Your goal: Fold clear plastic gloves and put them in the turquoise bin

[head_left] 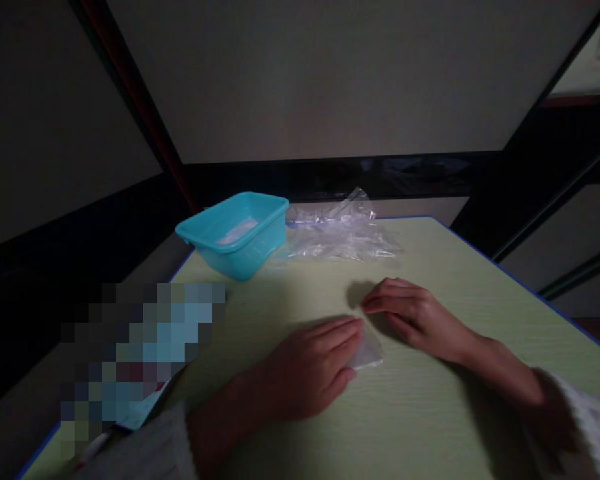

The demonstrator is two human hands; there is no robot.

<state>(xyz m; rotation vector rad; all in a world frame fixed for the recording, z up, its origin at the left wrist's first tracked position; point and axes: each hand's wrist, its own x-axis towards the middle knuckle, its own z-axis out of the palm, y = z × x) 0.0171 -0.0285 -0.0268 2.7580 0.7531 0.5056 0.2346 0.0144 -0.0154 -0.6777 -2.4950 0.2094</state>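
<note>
Clear plastic: one small flat film piece (369, 352), lying toward the near edge of the worktop (430, 413), about midway along.
Left hand (310, 370): open, palm down, fingers pressing on the piece.
Right hand (415, 317): open, fingers straight, tips at the piece's far corner, gripping nothing.
Teal basin (240, 233): far left corner, something pale inside.
Loose clear bags (337, 233): far edge, just beside the basin.
Risk: the film looks slick and is faint in the dim light, so uneven pressure could make it slide or crease.
</note>
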